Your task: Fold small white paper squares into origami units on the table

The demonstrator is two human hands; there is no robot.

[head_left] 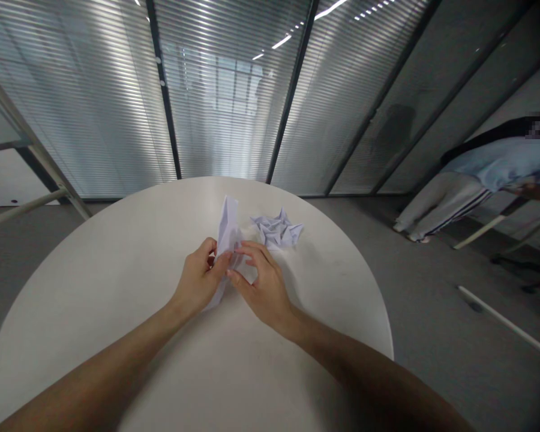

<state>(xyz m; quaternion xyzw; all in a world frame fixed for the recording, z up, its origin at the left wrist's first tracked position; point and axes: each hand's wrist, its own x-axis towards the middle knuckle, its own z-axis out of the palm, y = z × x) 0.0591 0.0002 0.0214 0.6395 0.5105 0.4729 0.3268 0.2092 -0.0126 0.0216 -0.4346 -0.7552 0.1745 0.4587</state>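
Observation:
A folded sheet of white paper stands on edge over the middle of the table, its lower end passing behind my left hand. My left hand is closed on it, with the thumb pressed against the near side. From the other side my right hand grips the paper's right flap with curved fingertips and thumb, leaving a gap under the palm. Just beyond my right hand lies a folded paper piece with several pointed tips. The fingertips hide part of the folds in the held paper.
The round white table fills the foreground. Behind it runs a glass partition with blinds. A pale metal frame stands at the left. On the right, a person stands near table legs on the grey floor.

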